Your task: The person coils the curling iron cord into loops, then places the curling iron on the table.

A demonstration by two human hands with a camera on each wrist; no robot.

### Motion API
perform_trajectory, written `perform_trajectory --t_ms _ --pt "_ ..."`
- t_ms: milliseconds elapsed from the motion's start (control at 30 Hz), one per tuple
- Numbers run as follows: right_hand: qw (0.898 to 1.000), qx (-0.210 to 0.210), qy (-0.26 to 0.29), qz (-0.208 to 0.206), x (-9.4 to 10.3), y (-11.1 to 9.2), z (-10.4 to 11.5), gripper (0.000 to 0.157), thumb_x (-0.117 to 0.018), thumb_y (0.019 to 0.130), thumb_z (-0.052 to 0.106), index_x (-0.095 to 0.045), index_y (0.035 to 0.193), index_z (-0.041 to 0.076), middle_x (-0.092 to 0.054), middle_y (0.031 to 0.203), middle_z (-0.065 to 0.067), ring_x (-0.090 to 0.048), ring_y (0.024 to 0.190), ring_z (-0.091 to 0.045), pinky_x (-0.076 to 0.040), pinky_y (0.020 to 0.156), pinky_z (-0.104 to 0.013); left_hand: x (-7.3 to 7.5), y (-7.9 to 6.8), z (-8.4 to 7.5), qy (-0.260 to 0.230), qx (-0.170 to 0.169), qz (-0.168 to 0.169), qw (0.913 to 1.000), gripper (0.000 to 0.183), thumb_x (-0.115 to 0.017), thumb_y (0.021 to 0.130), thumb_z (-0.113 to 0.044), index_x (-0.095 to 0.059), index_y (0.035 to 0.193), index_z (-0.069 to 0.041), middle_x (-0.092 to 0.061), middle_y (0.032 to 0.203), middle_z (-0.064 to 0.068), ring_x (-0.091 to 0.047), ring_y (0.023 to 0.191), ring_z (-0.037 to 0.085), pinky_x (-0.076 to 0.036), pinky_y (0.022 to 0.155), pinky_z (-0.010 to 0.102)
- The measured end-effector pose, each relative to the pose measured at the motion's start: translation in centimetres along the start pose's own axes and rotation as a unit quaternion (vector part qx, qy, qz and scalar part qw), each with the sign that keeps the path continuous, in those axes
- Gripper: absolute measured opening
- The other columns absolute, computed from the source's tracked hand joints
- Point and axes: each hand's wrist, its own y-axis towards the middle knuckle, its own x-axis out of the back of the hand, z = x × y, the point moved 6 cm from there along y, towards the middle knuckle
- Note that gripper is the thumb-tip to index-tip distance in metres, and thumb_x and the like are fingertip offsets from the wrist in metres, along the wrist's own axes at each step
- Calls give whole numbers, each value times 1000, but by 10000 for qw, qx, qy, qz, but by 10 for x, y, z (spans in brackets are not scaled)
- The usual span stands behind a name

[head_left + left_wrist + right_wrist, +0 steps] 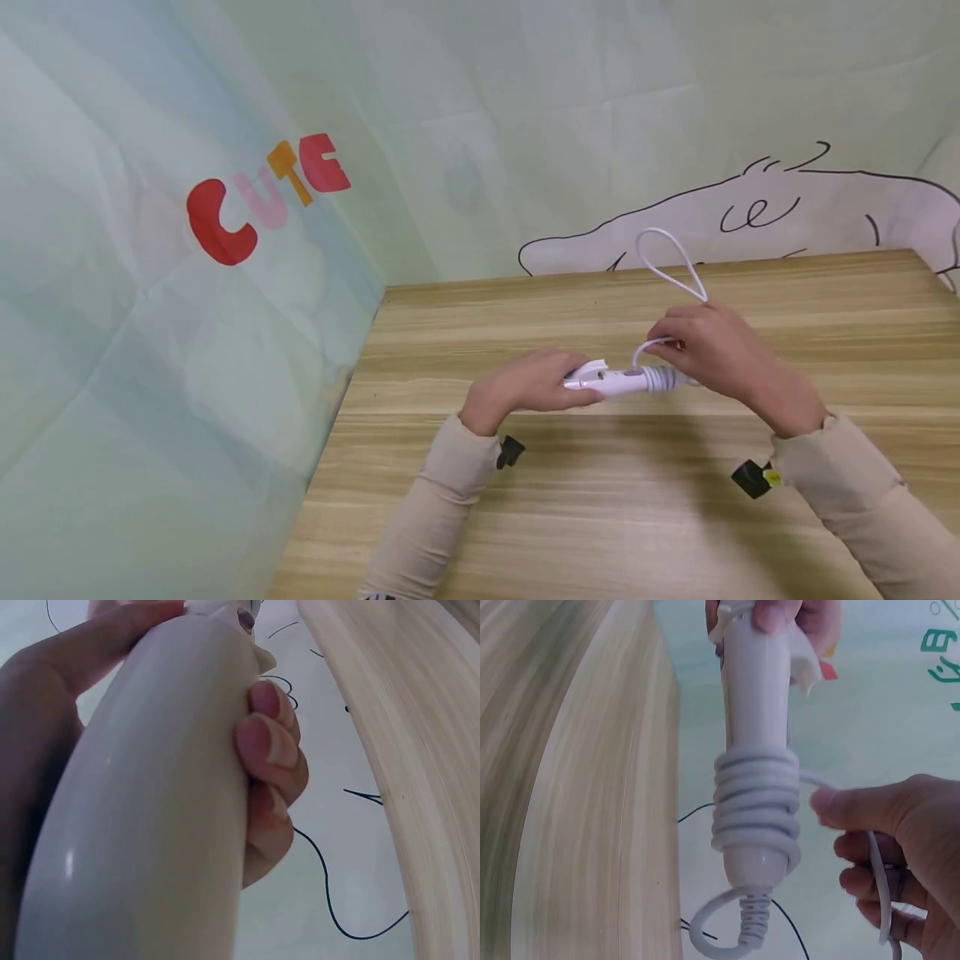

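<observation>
My left hand (528, 383) grips a white curling iron (621, 383) above the table, its handle toward the right. In the left wrist view my fingers (274, 754) curl round the thick, smooth barrel (150, 780). The white cord (756, 801) is wound in several close turns round the lower handle. My right hand (716, 350) pinches the free cord between thumb and fingers, just beside the coil. A loop of cord (678, 267) stands up behind that hand. In the right wrist view, a small bend of cord leaves the ribbed cord sleeve (754, 922) at the handle's end.
Below both hands is a wood-grain table (585, 508). Its far edge meets a pale backdrop cloth (480, 167) with black line drawings. Another cloth wall with coloured letters (221, 223) hangs on the left. Small dark devices (752, 479) sit at the wrists.
</observation>
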Motion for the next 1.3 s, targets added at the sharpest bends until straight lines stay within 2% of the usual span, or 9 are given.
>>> perform_trajectory --t_ms 167,300,567,733,900,1000,1100,1233,1300 --pt "9977 -529 -302 304 1 -4 5 8 -76 80 19 -74 85 13 -65 73 5 -51 55 -7 -39 51 -30 0 6 12 -153 102 -94 9998 30 -57 93 -45 -58 98 -16 -57 80 -4 -52 70 9 -43 63 22" --pt "9938 -776 -439 664 -1 -8 9 9 -72 84 20 -74 91 15 -69 79 3 -51 56 -9 -36 47 -30 1 7 21 -228 260 -120 9993 32 -58 92 -45 -60 100 -15 -57 80 -3 -51 69 9 -43 62 22" --pt "9860 -1003 -320 1294 -5 -15 13 27 -64 89 14 -67 115 18 -71 90 -5 -46 55 -14 -30 42 -29 10 3 30 -134 496 -297 9982 34 -57 92 -47 -60 106 -16 -58 80 -2 -51 67 10 -42 61 23" --pt "9807 -1155 -52 1574 -9 -20 17 34 -59 92 11 -59 126 16 -64 76 -4 -41 51 -13 -29 42 -28 13 2 31 -82 670 -376 9970 39 -57 92 -48 -60 114 -16 -59 85 -3 -52 70 11 -42 62 24" --pt "9812 -1199 248 1490 -17 -20 22 21 -61 90 12 -60 111 9 -64 74 1 -43 52 -8 -33 45 -26 17 1 31 99 735 -511 9959 35 -56 92 -48 -58 105 -16 -55 78 -2 -49 65 11 -40 58 25" --pt "9816 -1221 529 1368 -23 -19 22 10 -63 88 12 -62 98 8 -68 80 0 -47 56 -6 -37 49 -25 19 0 32 159 737 -585 9954 32 -57 92 -47 -57 99 -16 -52 74 -3 -48 63 10 -39 57 24" --pt "9774 -1229 974 1416 -29 -19 21 2 -64 88 10 -64 89 9 -66 75 3 -50 59 -5 -40 52 -25 20 -1 31 187 696 -654 9952 32 -58 91 -47 -57 97 -17 -53 73 -4 -48 63 10 -39 57 24" --pt "9658 -1344 1514 1617 -38 -20 18 10 -62 92 10 -62 81 12 -61 68 6 -50 60 -6 -40 54 -24 22 -2 30 232 648 -717 9951 32 -58 91 -48 -58 98 -16 -55 74 -3 -50 63 10 -39 57 24" --pt "9642 -1405 1574 1609 -41 -21 17 14 -62 92 11 -60 78 14 -59 67 7 -49 60 -6 -39 54 -24 23 -2 30 230 682 -725 9948 33 -58 91 -48 -58 100 -16 -56 75 -3 -50 63 10 -39 57 24"
